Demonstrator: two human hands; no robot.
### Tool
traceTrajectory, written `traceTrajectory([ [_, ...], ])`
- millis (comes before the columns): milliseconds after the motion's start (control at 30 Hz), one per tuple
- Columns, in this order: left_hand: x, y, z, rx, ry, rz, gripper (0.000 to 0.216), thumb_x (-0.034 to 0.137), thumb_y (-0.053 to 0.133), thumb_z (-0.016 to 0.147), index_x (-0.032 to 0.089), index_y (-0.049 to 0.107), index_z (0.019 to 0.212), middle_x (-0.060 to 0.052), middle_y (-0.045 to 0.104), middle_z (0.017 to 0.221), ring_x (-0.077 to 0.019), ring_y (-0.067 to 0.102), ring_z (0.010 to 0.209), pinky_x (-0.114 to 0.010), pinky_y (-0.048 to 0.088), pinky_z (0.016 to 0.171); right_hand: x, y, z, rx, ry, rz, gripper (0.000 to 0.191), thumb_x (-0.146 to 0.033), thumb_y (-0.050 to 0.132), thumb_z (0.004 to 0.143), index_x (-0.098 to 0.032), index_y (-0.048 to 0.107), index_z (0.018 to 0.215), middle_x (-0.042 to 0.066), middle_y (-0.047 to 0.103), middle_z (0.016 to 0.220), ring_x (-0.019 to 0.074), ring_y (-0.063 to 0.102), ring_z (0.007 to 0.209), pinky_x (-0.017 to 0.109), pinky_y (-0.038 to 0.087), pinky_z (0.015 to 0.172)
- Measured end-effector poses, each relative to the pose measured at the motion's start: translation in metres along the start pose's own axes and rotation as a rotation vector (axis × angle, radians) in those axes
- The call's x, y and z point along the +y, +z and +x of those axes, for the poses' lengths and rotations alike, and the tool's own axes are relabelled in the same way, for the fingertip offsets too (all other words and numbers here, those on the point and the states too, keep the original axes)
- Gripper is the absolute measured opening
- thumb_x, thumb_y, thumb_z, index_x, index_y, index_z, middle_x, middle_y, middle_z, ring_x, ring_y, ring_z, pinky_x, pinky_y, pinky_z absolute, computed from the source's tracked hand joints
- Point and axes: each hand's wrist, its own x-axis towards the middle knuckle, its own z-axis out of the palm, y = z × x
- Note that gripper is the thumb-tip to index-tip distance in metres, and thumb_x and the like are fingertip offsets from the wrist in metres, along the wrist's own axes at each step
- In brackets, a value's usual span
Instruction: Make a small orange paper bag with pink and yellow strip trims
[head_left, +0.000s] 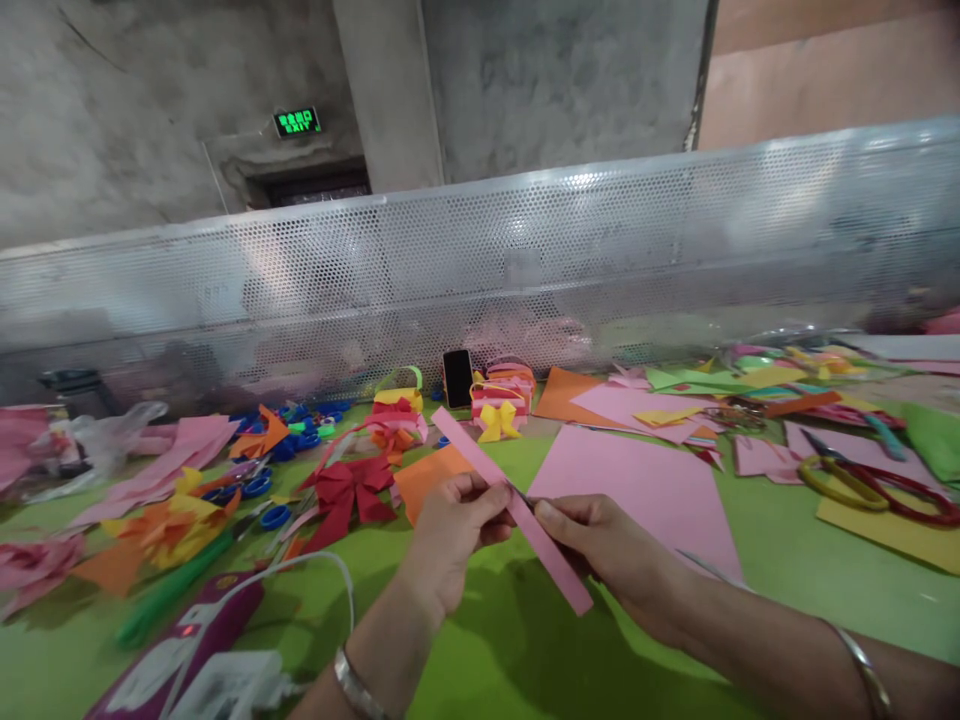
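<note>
The left hand [459, 530] pinches a pink strip [549, 553] aslant above the table [795, 620], apparently to steady it for the right hand [611, 550], which grips a slim dark tool [522, 495], its kind unclear, beside the strip. Beyond, a pink sheet [637, 480] lies within easy reach.

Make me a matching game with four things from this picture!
Things:
1. Long paper strip in the middle
2. Exit sign
3. Phone
4. Big bow just left of the left hand

Matches:
A. Propped up, with a dark screen
B. Deep red
C. Pink and held in the left hand
D. Glowing green, up high

Right pairs: 1-C, 2-D, 3-A, 4-B
</note>
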Motion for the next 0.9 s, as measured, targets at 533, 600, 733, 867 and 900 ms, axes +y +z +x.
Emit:
traceTrajectory([
  [533,-0.0013,0.0021,-0.0037,-0.041,-0.039,0.030,0.006,0.006,0.064,0.068,0.009,0.066,0.064,-0.002,0.064,0.057,-0.0056,0.055,0.047,-0.015,0.046,0.047,-0.0016,-0.0005,-0.0008,0.006,-0.020,-0.033,0.047,-0.060,0.061,0.068,-0.013,0.065,0.067,-0.006,0.032,0.052,0.0083,0.021,0.052,0.025,0.014,0.049],
  [600,-0.0009,0.0020,-0.0040,-0.040,-0.039,0.021,0.007,0.005,0.064,0.068,0.009,0.066,0.063,-0.002,0.063,0.055,-0.0056,0.055,0.046,-0.016,0.045,0.047,-0.0015,-0.0005,-0.0006,0.010,-0.020,-0.031,0.048,-0.061,0.062,0.066,-0.013,0.065,0.065,-0.005,0.033,0.052,0.0083,0.022,0.052,0.025,0.015,0.049],
  [733,-0.0004,0.0028,-0.0042,-0.049,-0.043,0.032,0.006,0.006,0.065,0.066,0.010,0.066,0.062,-0.002,0.064,0.055,-0.0061,0.055,0.045,-0.017,0.045,0.047,-0.0033,0.0009,-0.0020,0.004,-0.013,-0.005,0.047,-0.061,0.064,0.064,-0.013,0.064,0.064,-0.005,0.037,0.053,0.0084,0.024,0.052,0.025,0.016,0.050],
  [867,-0.0012,0.0038,-0.0047,-0.061,-0.066,0.036,0.005,0.009,0.069,0.063,0.010,0.065,0.060,-0.002,0.063,0.055,-0.0058,0.053,0.044,-0.018,0.044,0.047,-0.0046,0.0017,-0.0034,0.002,-0.015,0.000,0.045,-0.059,0.063,0.066,-0.014,0.065,0.065,-0.004,0.040,0.053,0.0088,0.024,0.053,0.025,0.016,0.051],
  [900,-0.0011,0.0034,-0.0049,-0.066,-0.071,0.035,0.006,0.010,0.070,0.062,0.010,0.065,0.060,-0.002,0.063,0.055,-0.0059,0.053,0.045,-0.018,0.043,0.048,-0.0043,0.0016,-0.0033,0.002,-0.016,-0.002,0.045,-0.059,0.063,0.067,-0.014,0.066,0.066,-0.004,0.040,0.053,0.0088,0.024,0.053,0.025,0.016,0.051],
])
